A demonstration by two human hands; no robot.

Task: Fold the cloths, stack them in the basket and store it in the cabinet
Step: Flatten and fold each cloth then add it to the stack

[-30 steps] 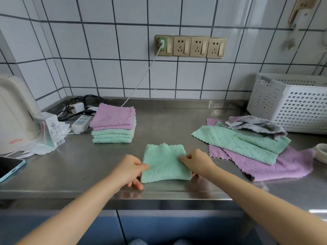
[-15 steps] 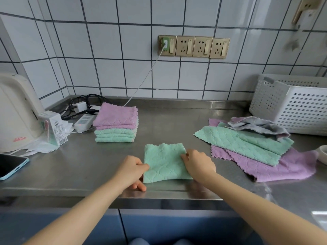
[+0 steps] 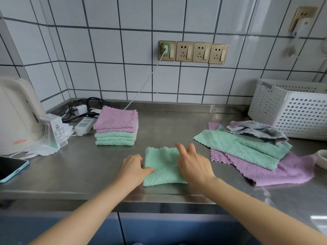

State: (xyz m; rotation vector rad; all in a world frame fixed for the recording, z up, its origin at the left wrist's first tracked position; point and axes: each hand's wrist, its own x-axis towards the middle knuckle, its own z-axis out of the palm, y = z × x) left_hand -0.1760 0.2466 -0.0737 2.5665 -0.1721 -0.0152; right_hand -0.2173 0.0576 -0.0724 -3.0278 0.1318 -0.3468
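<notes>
A folded green cloth (image 3: pixel 163 165) lies flat on the steel bench (image 3: pixel 74 167) near its front edge, in the middle of the view; the left hand (image 3: pixel 132 167) sits at its 9 o'clock edge, fingers curled under, thumb laid on the cloth's left border; whether the hidden fingers pinch the fabric I cannot tell; the right hand (image 3: pixel 193 165) lies over the cloth's 3 o'clock side, palm down, its fingers (image 3: pixel 182 149) stretched out and slightly spread toward 12 o'clock, blurred, pressing or brushing the top rather than gripping it.

At 10 o'clock from the cloth stands a neat stack of folded cloths (image 3: pixel 115 126), two purple on top and green ones beneath; at 2 to 3 o'clock, well apart from the stack, lies a loose pile of unfolded cloths (image 3: pixel 247 149), a green one spread over a purple one, with a crumpled grey one at the pile's far side.

Beyond that pile, at 2 o'clock against the tiled wall, sits a white perforated basket (image 3: pixel 292 114), just behind the grey cloth.

At 9 o'clock on the far left are a white kettle (image 3: pixel 16 114), a small carton (image 3: pixel 53 129), a power strip (image 3: pixel 84 123) with tangled cables, and a phone (image 3: pixel 10 167) at the bench's left edge; on the wall at 12 o'clock is a row of sockets (image 3: pixel 193 52), one with a green plug and a white cord running down.
</notes>
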